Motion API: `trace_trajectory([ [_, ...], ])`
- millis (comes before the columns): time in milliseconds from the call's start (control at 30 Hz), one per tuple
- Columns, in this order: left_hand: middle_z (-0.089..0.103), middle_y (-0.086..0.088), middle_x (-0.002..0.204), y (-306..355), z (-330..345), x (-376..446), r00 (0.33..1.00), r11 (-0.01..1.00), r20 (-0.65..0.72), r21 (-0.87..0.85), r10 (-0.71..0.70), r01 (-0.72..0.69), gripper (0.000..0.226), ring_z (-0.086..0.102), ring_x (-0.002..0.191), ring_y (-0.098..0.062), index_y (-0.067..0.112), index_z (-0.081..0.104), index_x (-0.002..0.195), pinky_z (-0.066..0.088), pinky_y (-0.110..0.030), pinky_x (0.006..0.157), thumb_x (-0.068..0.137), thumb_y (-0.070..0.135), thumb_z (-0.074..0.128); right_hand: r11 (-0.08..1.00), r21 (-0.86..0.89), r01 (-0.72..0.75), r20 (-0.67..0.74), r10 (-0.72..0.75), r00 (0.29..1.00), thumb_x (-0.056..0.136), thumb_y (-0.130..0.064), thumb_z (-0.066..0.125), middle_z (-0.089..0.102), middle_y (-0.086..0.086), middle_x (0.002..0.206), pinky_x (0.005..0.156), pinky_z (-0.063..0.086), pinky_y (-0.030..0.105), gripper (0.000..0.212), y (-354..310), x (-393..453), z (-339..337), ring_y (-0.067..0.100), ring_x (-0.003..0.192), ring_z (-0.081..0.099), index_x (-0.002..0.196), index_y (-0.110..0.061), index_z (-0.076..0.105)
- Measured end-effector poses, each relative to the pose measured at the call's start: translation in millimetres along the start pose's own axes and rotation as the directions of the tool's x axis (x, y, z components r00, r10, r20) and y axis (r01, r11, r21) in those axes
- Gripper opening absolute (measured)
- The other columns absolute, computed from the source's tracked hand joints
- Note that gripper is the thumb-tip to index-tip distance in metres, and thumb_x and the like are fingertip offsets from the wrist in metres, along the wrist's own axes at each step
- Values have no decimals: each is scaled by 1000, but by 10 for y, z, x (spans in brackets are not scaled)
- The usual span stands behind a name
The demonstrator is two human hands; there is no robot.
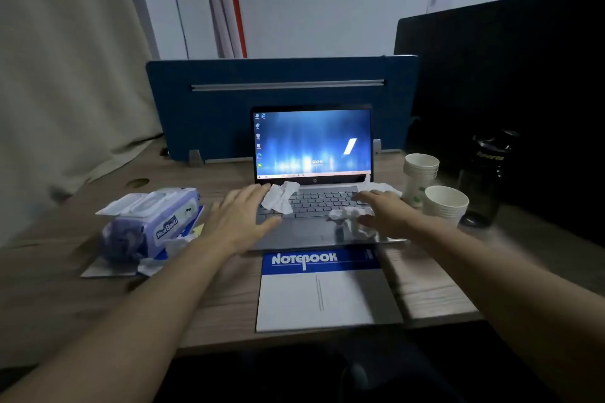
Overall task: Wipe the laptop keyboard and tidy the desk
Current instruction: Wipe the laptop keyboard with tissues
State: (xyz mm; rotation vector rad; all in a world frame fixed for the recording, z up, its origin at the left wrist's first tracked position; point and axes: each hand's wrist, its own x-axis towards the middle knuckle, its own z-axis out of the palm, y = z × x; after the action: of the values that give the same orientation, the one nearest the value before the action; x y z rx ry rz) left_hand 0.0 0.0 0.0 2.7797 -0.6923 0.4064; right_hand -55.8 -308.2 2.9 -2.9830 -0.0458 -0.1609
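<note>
Head view: left hand [244, 216] and right hand [386, 213], fingers spread, over laptop [314, 206] keyboard among crumpled tissues [281, 198]; neither grip holds anything.

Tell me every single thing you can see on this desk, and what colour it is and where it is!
Open silver laptop: one, blue screen lit, middle of the wooden desk.
Crumpled white tissues: three, on the laptop; one at the keyboard's left, one at its back right corner, one on the right palm rest.
Blue and white notebook: one, in front of the laptop.
Purple wet wipe pack: one, lid open, left of the laptop.
White paper cup stacks: two, right of the laptop, one behind, one nearer.
Dark bottle: one, far right.
Blue divider panel: one, behind the laptop.
Left hand: open, over the laptop's left side.
Right hand: open, over the laptop's right side.
</note>
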Motion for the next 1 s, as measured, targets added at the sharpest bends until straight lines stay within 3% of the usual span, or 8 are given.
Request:
trace_trajectory([
  [167, 30, 9, 158, -104, 149, 176, 999, 1000, 33, -7, -9, 9, 76, 26, 143, -20, 35, 23, 152, 30, -46, 111, 88, 69, 43, 999, 37, -37, 76, 34, 997, 93, -36, 58, 62, 10, 127, 87, 44, 39, 51, 31, 202, 92, 29, 117, 49, 141, -34, 43],
  [267, 30, 9, 158, -152, 186, 278, 999, 1000, 35, -10, -13, 13, 76, 24, 144, -20, 34, 23, 152, 29, -46, 111, 88, 68, 44, 999, 0, -48, 81, 48, 996, 93, -41, 53, 63, 4, 121, 88, 42, 39, 43, 29, 312, 144, 27, 118, 44, 136, -41, 48],
  [433, 29, 10, 158, -214, 233, 447, 997, 999, 67, -26, -38, 40, 76, 22, 145, -19, 34, 22, 153, 28, -48, 113, 88, 66, 46, 997, 70, 30, 81, -35, 996, 91, -25, 57, 71, 4, 104, 78, 47, 32, 22, 39, 470, 122, 25, 97, 62, 110, -23, 68],
  [567, 31, 12, 157, -236, 294, 593, 992, 994, 106, -76, -66, 74, 74, 23, 144, -19, 36, 24, 152, 30, -49, 111, 88, 63, 49, 997, 55, 55, -36, -53, 998, 86, -26, 64, 68, -6, 89, 56, 29, 14, 13, 66, 560, 54, 14, 78, 54, 98, -24, 69],
  [700, 42, 8, 151, -242, 393, 720, 989, 986, 131, -140, -73, 91, 70, 31, 140, -23, 37, 28, 149, 34, -47, 107, 88, 58, 53, 972, 235, 23, -32, -16, 999, 86, -24, 66, 65, -4, 85, 66, 46, 30, 6, 48, 679, 7, 20, 78, 59, 92, -24, 65],
  [800, 50, 4, 144, -256, 475, 810, 988, 986, 139, -148, -61, 82, 67, 35, 136, -24, 37, 28, 149, 36, -46, 101, 89, 56, 52, 948, 319, -3, -22, 10, 1000, 84, -20, 67, 64, 0, 86, 68, 49, 31, 9, 28, 775, -20, 19, 76, 59, 92, -22, 63],
  [1000, 59, 4, 129, -287, 628, 970, 987, 973, 142, -205, -81, 109, 65, 37, 129, -25, 41, 29, 148, 34, -45, 100, 89, 53, 54, 835, 550, -18, -1, 22, 1000, 90, -7, 61, 63, 14, 77, 52, 51, 41, 5, 27, 889, -39, 27, 59, 63, 91, -8, 57],
])
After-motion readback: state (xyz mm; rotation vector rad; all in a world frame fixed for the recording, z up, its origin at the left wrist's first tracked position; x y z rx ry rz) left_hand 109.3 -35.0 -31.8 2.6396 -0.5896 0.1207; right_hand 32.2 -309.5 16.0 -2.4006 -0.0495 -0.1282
